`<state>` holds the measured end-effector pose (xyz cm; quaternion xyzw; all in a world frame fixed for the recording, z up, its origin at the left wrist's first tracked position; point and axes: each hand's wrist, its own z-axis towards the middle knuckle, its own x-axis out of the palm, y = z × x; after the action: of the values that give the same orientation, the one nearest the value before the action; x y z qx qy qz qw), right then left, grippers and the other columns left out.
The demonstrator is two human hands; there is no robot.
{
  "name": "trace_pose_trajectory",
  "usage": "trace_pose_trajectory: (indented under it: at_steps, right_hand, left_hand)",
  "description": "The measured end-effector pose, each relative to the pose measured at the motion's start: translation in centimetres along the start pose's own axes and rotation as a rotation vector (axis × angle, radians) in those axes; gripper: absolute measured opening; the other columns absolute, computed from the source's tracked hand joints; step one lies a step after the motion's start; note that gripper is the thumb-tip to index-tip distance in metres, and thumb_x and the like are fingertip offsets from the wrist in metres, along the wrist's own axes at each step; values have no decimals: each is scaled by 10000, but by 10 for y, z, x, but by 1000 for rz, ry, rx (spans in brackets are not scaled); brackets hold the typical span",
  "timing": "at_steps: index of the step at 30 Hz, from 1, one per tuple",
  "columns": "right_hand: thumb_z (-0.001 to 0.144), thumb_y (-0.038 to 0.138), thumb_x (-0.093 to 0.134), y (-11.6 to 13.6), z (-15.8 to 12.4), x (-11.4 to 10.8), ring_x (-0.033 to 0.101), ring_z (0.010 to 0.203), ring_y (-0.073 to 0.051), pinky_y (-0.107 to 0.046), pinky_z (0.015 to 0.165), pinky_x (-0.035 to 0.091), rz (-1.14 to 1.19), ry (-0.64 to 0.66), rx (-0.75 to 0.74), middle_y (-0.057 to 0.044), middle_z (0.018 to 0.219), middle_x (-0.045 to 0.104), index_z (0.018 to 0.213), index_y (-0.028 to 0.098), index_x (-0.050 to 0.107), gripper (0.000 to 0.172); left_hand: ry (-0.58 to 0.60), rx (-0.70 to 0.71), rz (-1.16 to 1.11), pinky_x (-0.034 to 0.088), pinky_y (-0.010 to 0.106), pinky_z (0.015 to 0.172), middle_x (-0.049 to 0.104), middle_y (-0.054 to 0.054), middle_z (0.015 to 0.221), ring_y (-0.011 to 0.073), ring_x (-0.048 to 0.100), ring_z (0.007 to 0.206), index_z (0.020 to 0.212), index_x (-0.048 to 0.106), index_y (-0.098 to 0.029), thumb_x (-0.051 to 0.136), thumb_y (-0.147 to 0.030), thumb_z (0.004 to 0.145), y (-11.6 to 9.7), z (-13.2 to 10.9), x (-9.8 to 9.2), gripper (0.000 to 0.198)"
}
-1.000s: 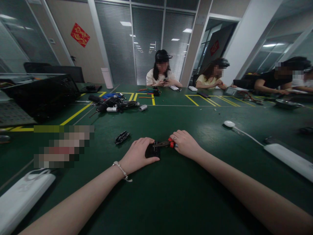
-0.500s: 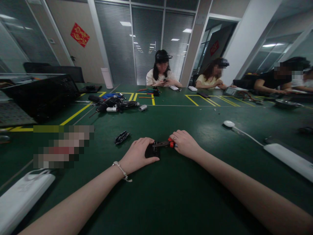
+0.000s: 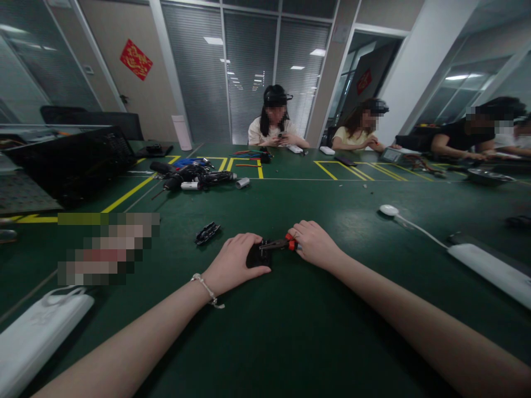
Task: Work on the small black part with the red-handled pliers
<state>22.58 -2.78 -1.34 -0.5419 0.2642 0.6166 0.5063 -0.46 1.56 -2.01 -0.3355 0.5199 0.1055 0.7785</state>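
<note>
My left hand (image 3: 233, 262) is closed over a small black part (image 3: 258, 256) and presses it down on the green table (image 3: 290, 331). My right hand (image 3: 314, 243) is wrapped round the red handles of a pair of pliers (image 3: 279, 243). The plier jaws point left and meet the black part. A second black plastic piece (image 3: 207, 232) lies loose a little to the left of my left hand.
A heap of tools and cylinders (image 3: 194, 176) lies further back left, beside a black case (image 3: 70, 163). A white box (image 3: 37, 337) sits near left, a white power strip (image 3: 493, 271) and puck (image 3: 389, 209) on the right. Several people sit along the far side.
</note>
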Motion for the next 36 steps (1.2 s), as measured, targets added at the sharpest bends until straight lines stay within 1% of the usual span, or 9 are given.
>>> trace_pose_trajectory:
  at_steps: [6, 11, 18, 28, 36]
  right_hand:
    - [689, 188, 510, 0, 0, 2, 443, 809, -197, -302, 719, 307, -19, -6, 3, -80, 881, 555, 946, 128, 540, 265]
    - [690, 189, 512, 1, -1, 2, 444, 800, -194, -300, 710, 310, -25, -10, 22, -77, 877, 556, 944, 127, 541, 263]
    - [696, 179, 502, 0, 0, 0, 452, 804, -193, -302, 724, 314, -7, -7, -1, -81, 888, 560, 947, 126, 542, 259]
    - [695, 190, 506, 1, 0, 1, 450, 801, -193, -300, 712, 309, -24, -4, 22, -83, 882, 562, 946, 127, 544, 261]
    - [687, 171, 503, 0, 0, 2, 447, 802, -194, -300, 718, 300, -17, 1, 5, -84, 875, 559, 941, 134, 541, 260]
  left_hand:
    - [-14, 18, 13, 347, 389, 875, 506, 48, 1106, 248, 458, 1028, 1098, 434, -225, 566, -554, 676, 1, 0, 3, 551]
    - [-4, 13, 6, 350, 392, 875, 499, 44, 1120, 244, 456, 1032, 1106, 428, -229, 553, -569, 679, 1, 0, 2, 561]
    - [-6, 9, 4, 347, 406, 875, 502, 53, 1121, 258, 457, 1035, 1106, 431, -224, 549, -577, 674, 1, 0, 1, 571]
    - [-4, 9, 2, 347, 406, 872, 503, 53, 1119, 258, 459, 1035, 1104, 437, -226, 553, -568, 674, 1, 0, 2, 561]
    - [-14, 6, 1, 351, 394, 868, 513, 44, 1094, 253, 468, 1017, 1097, 437, -231, 575, -552, 665, 0, 1, 1, 555]
